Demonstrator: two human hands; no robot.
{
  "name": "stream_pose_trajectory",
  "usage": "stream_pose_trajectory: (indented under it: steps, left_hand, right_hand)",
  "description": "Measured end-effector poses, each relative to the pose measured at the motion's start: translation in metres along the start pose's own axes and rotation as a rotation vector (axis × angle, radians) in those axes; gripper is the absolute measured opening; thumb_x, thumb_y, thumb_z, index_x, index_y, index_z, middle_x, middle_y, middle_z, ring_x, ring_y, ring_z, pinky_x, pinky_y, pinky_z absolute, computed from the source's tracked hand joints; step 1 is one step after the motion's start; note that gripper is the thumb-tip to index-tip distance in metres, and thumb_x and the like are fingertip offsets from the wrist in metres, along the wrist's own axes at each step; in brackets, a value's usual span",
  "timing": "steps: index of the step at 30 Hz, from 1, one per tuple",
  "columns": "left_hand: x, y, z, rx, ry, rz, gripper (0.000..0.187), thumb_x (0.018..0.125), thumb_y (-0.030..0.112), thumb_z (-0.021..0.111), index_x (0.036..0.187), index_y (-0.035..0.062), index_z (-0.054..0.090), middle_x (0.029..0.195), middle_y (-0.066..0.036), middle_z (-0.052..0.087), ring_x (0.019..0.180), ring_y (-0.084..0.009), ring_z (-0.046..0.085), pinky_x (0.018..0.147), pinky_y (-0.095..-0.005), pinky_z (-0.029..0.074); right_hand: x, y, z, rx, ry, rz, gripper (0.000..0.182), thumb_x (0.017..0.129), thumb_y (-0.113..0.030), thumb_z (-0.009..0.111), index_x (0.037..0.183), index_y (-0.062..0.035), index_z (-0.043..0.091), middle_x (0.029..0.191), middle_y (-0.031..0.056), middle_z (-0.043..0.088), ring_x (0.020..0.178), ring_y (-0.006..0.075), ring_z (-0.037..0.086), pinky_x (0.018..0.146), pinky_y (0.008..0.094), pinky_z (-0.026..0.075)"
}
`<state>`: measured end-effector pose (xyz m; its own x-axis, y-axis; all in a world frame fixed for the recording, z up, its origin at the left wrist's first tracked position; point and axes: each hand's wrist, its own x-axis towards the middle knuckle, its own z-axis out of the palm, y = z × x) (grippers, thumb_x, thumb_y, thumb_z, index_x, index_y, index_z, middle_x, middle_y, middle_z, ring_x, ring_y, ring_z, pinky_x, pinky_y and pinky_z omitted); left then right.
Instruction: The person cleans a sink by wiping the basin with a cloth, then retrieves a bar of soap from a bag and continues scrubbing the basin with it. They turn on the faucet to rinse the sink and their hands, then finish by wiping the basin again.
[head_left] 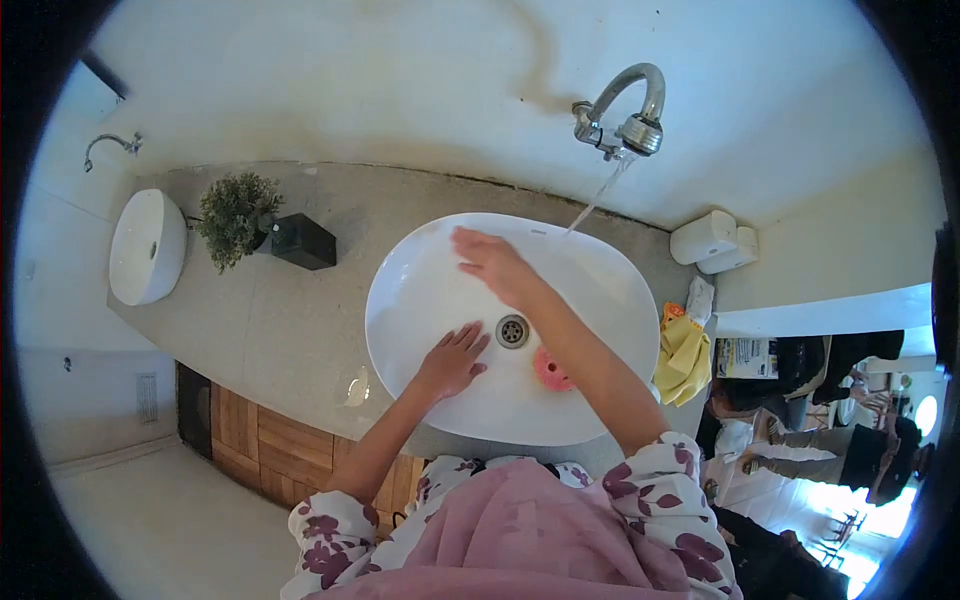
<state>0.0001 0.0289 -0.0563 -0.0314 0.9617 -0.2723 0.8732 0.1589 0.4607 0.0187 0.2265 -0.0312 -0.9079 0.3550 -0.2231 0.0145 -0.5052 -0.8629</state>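
Observation:
Both my hands are over a white oval sink [610, 300]. My left hand [455, 362] lies low over its near left side, fingers stretched out and nothing in it. Farther back, my right hand [495, 268] reaches across to the far left wall of the basin, fingers extended, slightly blurred, holding nothing. Between the hands and a little right is the metal drain [512, 331]. A pink round scrubber-like thing [550, 370] rests in the basin, partly hidden by my right forearm. Water runs from the chrome faucet [640, 130] toward the sink's far right rim.
A potted plant [238, 220] and black box [303, 242] stand on the grey counter [270, 320]. Another white basin [148, 247] is at far left. Right of the sink lie a yellow cloth [683, 362] and white rolls [704, 238]. People [880, 460] are in the room at right.

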Motion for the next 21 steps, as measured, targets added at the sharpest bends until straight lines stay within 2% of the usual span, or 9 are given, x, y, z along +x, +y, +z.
stream_pose_trajectory:
  steps: [1, 3, 5, 9, 11, 12, 16, 20, 21]
  left_hand:
    - [-0.007, 0.012, -0.013, -0.033, -0.06, -0.069, 0.054, 0.091, 0.031, 0.054, 0.138, 0.0066, 0.041, 0.149, -0.017, 0.031, 0.139, -0.0292, 0.03, 0.112, -0.0443, 0.027]
    - [-0.027, 0.012, -0.022, -0.053, -0.082, -0.107, 0.051, 0.091, 0.031, 0.054, 0.135, 0.0066, 0.044, 0.147, -0.016, 0.034, 0.138, -0.0284, 0.032, 0.112, -0.0445, 0.027]
    - [-0.043, 0.01, -0.032, -0.047, -0.112, -0.123, 0.039, 0.09, 0.026, 0.056, 0.124, 0.0069, 0.054, 0.134, -0.014, 0.051, 0.125, -0.0289, 0.048, 0.105, -0.044, 0.036]
    - [-0.053, 0.011, -0.062, -0.222, 0.05, -0.214, 0.024, 0.088, 0.014, 0.057, 0.111, 0.007, 0.061, 0.114, -0.013, 0.063, 0.107, -0.0303, 0.059, 0.093, -0.0421, 0.046]
    - [-0.052, 0.008, -0.068, -0.292, 0.4, -0.235, 0.02, 0.086, 0.004, 0.055, 0.104, 0.0072, 0.063, 0.106, -0.012, 0.066, 0.097, -0.0316, 0.062, 0.083, -0.04, 0.05]
    - [-0.051, 0.009, -0.078, -0.278, 0.41, -0.281, 0.021, 0.085, 0.001, 0.054, 0.103, 0.0073, 0.063, 0.106, -0.012, 0.066, 0.099, -0.0309, 0.062, 0.084, -0.0384, 0.051]
    - [-0.046, -0.003, -0.08, -0.254, 0.586, -0.285, 0.022, 0.084, -0.001, 0.056, 0.104, 0.0075, 0.063, 0.106, -0.013, 0.066, 0.1, -0.0308, 0.063, 0.084, -0.0383, 0.052]
    - [-0.04, -0.008, -0.072, -0.235, 0.566, -0.304, 0.023, 0.084, -0.001, 0.056, 0.105, 0.0073, 0.063, 0.106, -0.014, 0.066, 0.101, -0.0309, 0.062, 0.084, -0.0387, 0.052]
    - [-0.04, -0.008, -0.071, -0.212, 0.563, -0.287, 0.025, 0.084, -0.002, 0.055, 0.105, 0.0071, 0.063, 0.107, -0.014, 0.066, 0.102, -0.031, 0.062, 0.085, -0.039, 0.051]
  right_hand:
    - [-0.011, -0.019, -0.02, -0.073, 0.092, 0.04, 0.045, 0.093, -0.022, 0.056, 0.129, 0.005, 0.049, 0.133, 0.0183, 0.05, 0.117, 0.0237, 0.054, 0.096, 0.0342, 0.048]
    - [-0.022, -0.027, -0.048, 0.24, 0.452, 0.146, 0.039, 0.093, -0.022, 0.054, 0.119, 0.0084, 0.053, 0.121, 0.0207, 0.057, 0.111, 0.0275, 0.058, 0.097, 0.0371, 0.049]
    - [-0.039, -0.037, -0.073, 0.315, 0.527, 0.114, 0.034, 0.094, -0.018, 0.05, 0.11, 0.011, 0.055, 0.11, 0.0229, 0.062, 0.106, 0.0313, 0.061, 0.097, 0.0394, 0.049]
    - [-0.052, -0.039, -0.106, 0.373, 0.439, 0.061, 0.035, 0.095, -0.018, 0.048, 0.11, 0.0122, 0.055, 0.108, 0.0237, 0.063, 0.101, 0.0299, 0.063, 0.094, 0.0393, 0.052]
    - [-0.052, -0.041, -0.106, 0.38, 0.365, 0.123, 0.035, 0.096, -0.016, 0.044, 0.109, 0.0136, 0.055, 0.106, 0.0242, 0.063, 0.104, 0.033, 0.062, 0.097, 0.0407, 0.05]
    - [-0.053, -0.042, -0.102, 0.382, 0.364, 0.123, 0.035, 0.096, -0.016, 0.044, 0.109, 0.0136, 0.055, 0.106, 0.0242, 0.063, 0.104, 0.033, 0.062, 0.097, 0.0407, 0.05]
    - [-0.065, -0.038, -0.048, -0.14, -0.212, 0.34, 0.025, 0.09, -0.01, 0.054, 0.104, 0.0097, 0.063, 0.102, 0.0206, 0.066, 0.095, 0.0273, 0.066, 0.089, 0.037, 0.054]
    - [-0.1, 0.002, 0.012, -0.156, -0.684, 0.705, 0.03, 0.086, -0.014, 0.062, 0.109, 0.0044, 0.065, 0.105, 0.0192, 0.066, 0.097, 0.0246, 0.066, 0.086, 0.0351, 0.054]
    - [-0.103, 0.007, 0.011, -0.156, -0.682, 0.706, 0.03, 0.086, -0.014, 0.062, 0.109, 0.0044, 0.065, 0.105, 0.0192, 0.066, 0.097, 0.0246, 0.066, 0.086, 0.0351, 0.054]
